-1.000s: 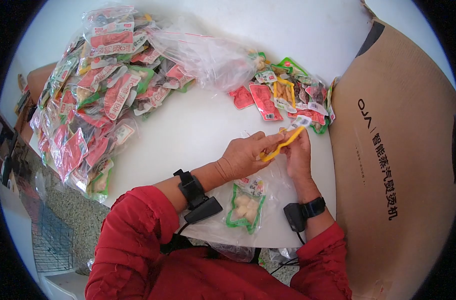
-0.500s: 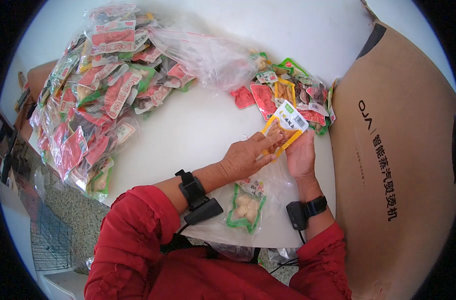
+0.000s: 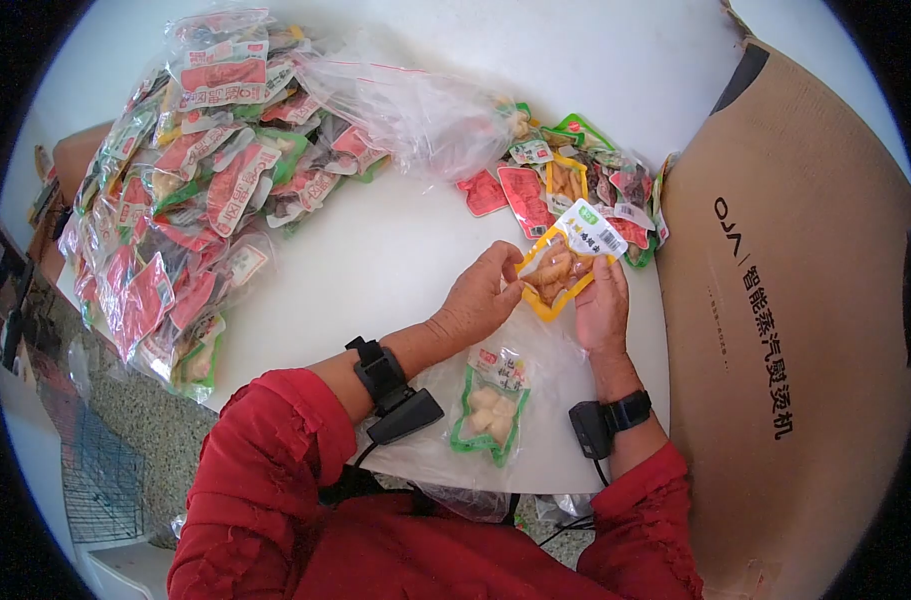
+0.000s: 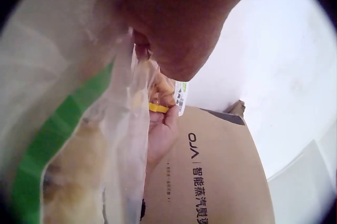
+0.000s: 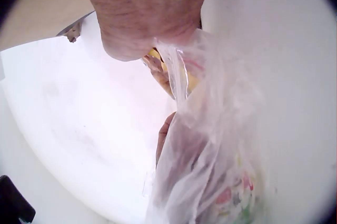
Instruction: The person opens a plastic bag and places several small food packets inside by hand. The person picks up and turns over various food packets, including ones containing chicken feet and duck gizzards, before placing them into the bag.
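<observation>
The right hand (image 3: 603, 308) grips the yellow-edged food packet (image 3: 555, 272) at its right edge, thumb on the front face. The packet is raised above the white table (image 3: 325, 290) and tilted; its printed label end, with a barcode, points away from the person, and brown pieces show through the clear window. The left hand (image 3: 478, 302) has bent fingers at the packet's left edge — whether they pinch the packet or only the film beside it cannot be determined.

A clear plastic bag (image 3: 550, 350) extends below the hands. The green-edged packet (image 3: 490, 405), containing pale round pieces, lies flat near the table's front edge.

A large heap of food packets (image 3: 190, 210) in clear film occupies the left side. A smaller pile of packets (image 3: 600, 185) sits beyond the right hand, beside the brown cardboard carton (image 3: 785, 300) — printed in black characters.
</observation>
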A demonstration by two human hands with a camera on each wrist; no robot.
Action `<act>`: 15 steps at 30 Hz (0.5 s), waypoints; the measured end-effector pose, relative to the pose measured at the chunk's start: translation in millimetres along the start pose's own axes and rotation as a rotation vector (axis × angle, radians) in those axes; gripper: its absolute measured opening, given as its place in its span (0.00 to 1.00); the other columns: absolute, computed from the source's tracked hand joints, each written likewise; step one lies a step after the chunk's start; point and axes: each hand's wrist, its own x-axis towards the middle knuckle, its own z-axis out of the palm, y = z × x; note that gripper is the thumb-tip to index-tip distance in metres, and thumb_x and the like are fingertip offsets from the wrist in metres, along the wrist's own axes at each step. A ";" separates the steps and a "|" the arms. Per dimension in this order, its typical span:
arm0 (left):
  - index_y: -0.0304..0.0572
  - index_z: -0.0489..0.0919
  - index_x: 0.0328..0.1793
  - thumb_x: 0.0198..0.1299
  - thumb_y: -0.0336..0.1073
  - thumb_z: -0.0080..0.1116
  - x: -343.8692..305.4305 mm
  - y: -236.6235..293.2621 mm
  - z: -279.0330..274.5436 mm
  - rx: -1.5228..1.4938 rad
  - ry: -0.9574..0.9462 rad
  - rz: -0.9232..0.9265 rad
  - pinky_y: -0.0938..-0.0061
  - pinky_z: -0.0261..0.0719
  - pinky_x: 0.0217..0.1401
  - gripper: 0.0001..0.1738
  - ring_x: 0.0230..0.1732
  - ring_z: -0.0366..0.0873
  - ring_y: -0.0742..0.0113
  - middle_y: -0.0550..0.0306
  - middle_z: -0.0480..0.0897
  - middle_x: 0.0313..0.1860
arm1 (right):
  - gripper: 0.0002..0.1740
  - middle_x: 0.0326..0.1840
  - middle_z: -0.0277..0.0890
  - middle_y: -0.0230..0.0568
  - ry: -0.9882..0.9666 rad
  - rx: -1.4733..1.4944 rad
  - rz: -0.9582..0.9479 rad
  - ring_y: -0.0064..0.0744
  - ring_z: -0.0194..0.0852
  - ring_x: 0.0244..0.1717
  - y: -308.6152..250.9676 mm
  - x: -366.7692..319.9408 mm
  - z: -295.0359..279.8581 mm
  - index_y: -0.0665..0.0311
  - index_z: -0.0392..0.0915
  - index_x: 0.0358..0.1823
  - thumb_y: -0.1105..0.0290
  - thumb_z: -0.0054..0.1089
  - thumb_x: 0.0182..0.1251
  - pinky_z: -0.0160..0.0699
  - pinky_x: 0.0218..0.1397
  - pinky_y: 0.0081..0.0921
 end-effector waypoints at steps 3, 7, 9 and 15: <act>0.39 0.67 0.45 0.56 0.27 0.51 0.5 0.8 -0.9 0.006 -0.012 0.054 0.78 0.70 0.32 0.11 0.28 0.67 0.74 0.58 0.71 0.32 | 0.14 0.49 0.70 0.40 -0.039 -0.005 -0.015 0.29 0.71 0.49 0.4 0.5 -3.3 0.65 0.64 0.50 0.65 0.39 0.70 0.70 0.54 0.27; 0.40 0.68 0.43 0.56 0.28 0.51 -0.5 2.2 -1.2 -0.010 -0.006 0.085 0.78 0.68 0.30 0.09 0.27 0.65 0.75 0.59 0.70 0.30 | 0.14 0.48 0.70 0.39 -0.027 -0.011 -0.003 0.29 0.71 0.49 0.5 1.0 -5.7 0.65 0.64 0.50 0.65 0.40 0.70 0.71 0.53 0.27; 0.39 0.68 0.43 0.55 0.29 0.52 -1.1 2.0 -1.7 0.035 -0.023 0.115 0.78 0.70 0.32 0.10 0.29 0.68 0.73 0.58 0.71 0.32 | 0.13 0.47 0.70 0.39 -0.023 -0.014 0.006 0.29 0.72 0.48 1.5 1.9 -7.6 0.65 0.64 0.49 0.66 0.40 0.69 0.72 0.51 0.27; 0.41 0.75 0.38 0.53 0.35 0.56 6.7 12.2 -16.4 0.272 -0.292 0.157 0.72 0.74 0.37 0.08 0.36 0.77 0.63 0.54 0.77 0.33 | 0.10 0.42 0.72 0.39 -0.081 -0.022 0.133 0.29 0.74 0.44 13.0 7.3 -24.2 0.65 0.67 0.45 0.68 0.43 0.67 0.74 0.46 0.24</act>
